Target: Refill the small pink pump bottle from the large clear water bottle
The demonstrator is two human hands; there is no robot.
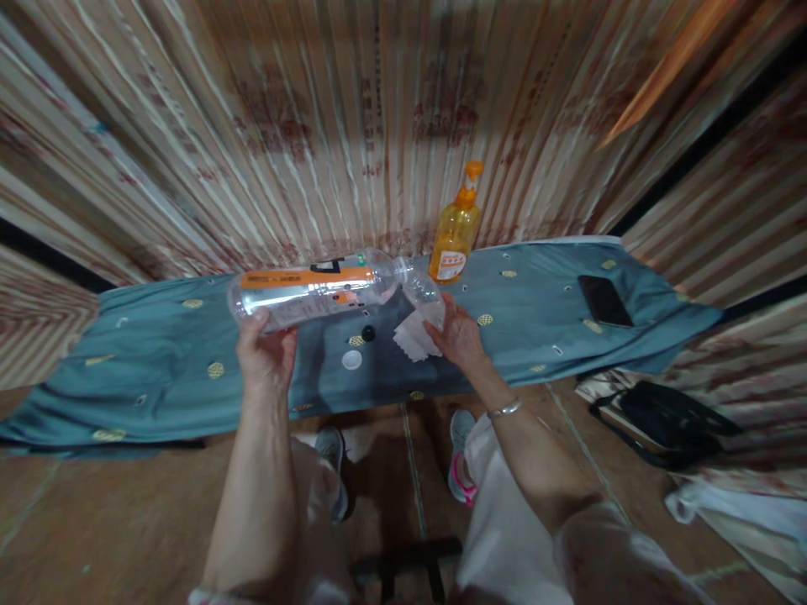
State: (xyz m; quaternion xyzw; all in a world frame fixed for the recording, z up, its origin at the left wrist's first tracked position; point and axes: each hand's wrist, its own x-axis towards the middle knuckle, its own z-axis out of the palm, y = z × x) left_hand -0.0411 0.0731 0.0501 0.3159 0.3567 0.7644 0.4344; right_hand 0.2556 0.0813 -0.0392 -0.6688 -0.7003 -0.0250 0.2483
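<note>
My left hand (265, 349) grips the base end of a large clear plastic bottle (315, 290) with an orange label, tipped on its side, its neck pointing right. The neck meets a small clear cup (424, 294) that my right hand (457, 334) holds just above the blue-green cloth (157, 370). A white tissue (413, 338) lies under the cup beside my right hand. A white cap (351, 360) and a small black cap (369, 334) rest on the cloth between my hands.
An orange pump bottle (455, 231) stands at the back against the striped wall. A black phone (603, 300) lies on the cloth to the right. A black bag (668, 420) sits on the floor at right. My shoes (463, 458) show below the table edge.
</note>
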